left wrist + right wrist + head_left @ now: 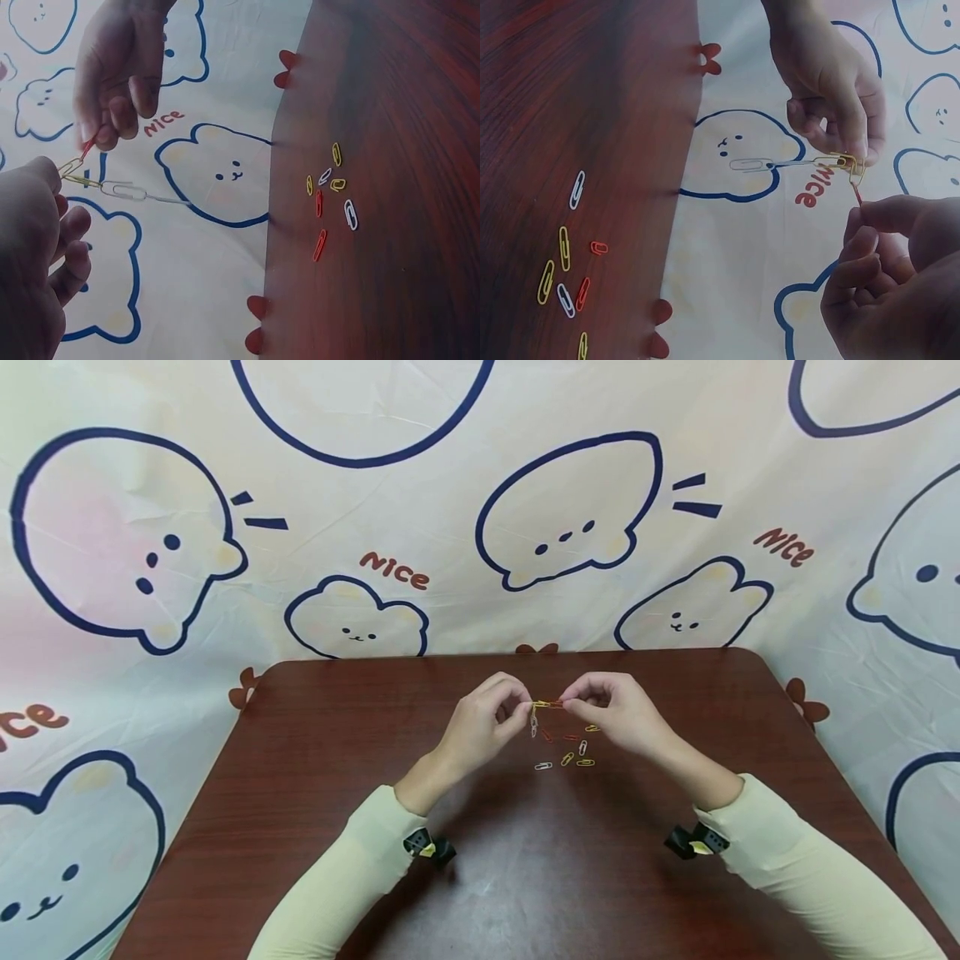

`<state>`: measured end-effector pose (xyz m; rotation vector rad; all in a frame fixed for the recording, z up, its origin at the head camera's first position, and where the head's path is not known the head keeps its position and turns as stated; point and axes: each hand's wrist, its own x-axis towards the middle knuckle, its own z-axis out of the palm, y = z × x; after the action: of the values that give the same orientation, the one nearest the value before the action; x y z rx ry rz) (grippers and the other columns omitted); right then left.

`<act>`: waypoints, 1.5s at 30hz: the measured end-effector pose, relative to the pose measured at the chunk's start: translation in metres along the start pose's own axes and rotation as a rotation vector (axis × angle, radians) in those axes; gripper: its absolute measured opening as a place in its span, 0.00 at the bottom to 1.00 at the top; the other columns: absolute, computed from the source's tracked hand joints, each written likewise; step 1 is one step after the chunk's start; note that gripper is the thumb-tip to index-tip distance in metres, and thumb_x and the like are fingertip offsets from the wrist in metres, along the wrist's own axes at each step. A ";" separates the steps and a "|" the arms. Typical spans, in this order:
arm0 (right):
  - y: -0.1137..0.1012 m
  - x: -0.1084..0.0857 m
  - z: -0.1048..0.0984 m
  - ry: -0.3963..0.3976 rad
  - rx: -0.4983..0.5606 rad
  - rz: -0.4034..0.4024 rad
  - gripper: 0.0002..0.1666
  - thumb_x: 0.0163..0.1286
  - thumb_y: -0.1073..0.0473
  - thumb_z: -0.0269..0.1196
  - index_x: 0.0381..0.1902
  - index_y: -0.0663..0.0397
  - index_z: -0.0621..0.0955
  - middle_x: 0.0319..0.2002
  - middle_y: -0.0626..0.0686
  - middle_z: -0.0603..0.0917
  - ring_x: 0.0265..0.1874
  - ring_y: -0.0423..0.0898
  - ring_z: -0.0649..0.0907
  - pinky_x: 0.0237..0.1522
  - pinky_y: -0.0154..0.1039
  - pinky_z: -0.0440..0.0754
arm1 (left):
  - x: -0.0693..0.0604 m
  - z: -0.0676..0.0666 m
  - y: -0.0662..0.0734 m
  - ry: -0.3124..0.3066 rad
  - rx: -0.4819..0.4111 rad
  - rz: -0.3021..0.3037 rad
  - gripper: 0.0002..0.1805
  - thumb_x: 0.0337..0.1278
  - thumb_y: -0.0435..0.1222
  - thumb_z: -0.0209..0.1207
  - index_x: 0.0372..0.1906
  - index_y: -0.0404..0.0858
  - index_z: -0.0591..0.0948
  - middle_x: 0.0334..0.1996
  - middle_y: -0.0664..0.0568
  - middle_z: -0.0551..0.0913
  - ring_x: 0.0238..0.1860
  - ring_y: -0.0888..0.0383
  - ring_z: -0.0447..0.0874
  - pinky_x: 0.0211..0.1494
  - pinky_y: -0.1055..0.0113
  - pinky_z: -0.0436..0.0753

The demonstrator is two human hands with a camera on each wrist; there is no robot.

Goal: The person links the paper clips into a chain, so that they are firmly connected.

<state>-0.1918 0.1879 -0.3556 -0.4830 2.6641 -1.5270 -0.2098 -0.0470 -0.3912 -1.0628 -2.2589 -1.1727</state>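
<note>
The left hand [483,718] pinches a yellow paper clip [73,166] between thumb and index finger. From it hangs a short chain: another yellow clip [831,160], then white clips [124,190]. Facing it, the right hand [618,710] pinches a red paper clip [857,193], which touches the held yellow clip; whether the two are linked I cannot tell. Both hands are above the table, a small gap apart. In the right wrist view the right hand [900,270] is at the lower right, its thumb and index finger covering the red clip's far end.
Loose paper clips lie on the brown table [300,793] below the hands: white [543,766], yellow [586,762] and red [583,293]. A patterned cloth [450,510] with cartoon faces hangs behind and beside the table. A small black device is on each wrist.
</note>
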 end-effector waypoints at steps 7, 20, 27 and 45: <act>0.002 0.000 -0.001 -0.007 -0.028 0.024 0.07 0.70 0.61 0.68 0.43 0.58 0.87 0.35 0.53 0.86 0.30 0.53 0.79 0.29 0.34 0.78 | -0.001 -0.001 -0.001 -0.002 -0.010 -0.014 0.03 0.65 0.30 0.65 0.38 0.39 0.81 0.38 0.54 0.80 0.32 0.64 0.76 0.36 0.73 0.80; -0.001 -0.001 0.002 0.014 -0.051 0.007 0.06 0.73 0.62 0.65 0.44 0.59 0.84 0.35 0.54 0.83 0.31 0.51 0.76 0.30 0.35 0.75 | -0.005 0.003 -0.004 -0.033 -0.007 -0.029 0.02 0.65 0.31 0.65 0.38 0.39 0.82 0.36 0.55 0.80 0.31 0.60 0.77 0.36 0.69 0.81; -0.001 -0.002 0.004 0.032 -0.098 -0.010 0.05 0.71 0.63 0.66 0.43 0.57 0.84 0.34 0.52 0.83 0.30 0.50 0.77 0.30 0.36 0.77 | -0.008 0.007 -0.007 -0.045 0.005 -0.029 0.04 0.62 0.30 0.67 0.39 0.40 0.83 0.36 0.55 0.80 0.31 0.58 0.78 0.35 0.70 0.80; 0.001 -0.004 0.011 0.085 -0.087 -0.083 0.03 0.71 0.63 0.66 0.42 0.56 0.85 0.32 0.52 0.84 0.29 0.49 0.78 0.30 0.36 0.77 | 0.003 0.012 0.002 -0.023 -0.065 -0.058 0.04 0.64 0.32 0.66 0.41 0.39 0.83 0.37 0.55 0.79 0.31 0.63 0.76 0.36 0.65 0.83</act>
<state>-0.1861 0.1800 -0.3630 -0.5520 2.8187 -1.4903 -0.2096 -0.0355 -0.3954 -1.0468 -2.2977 -1.2718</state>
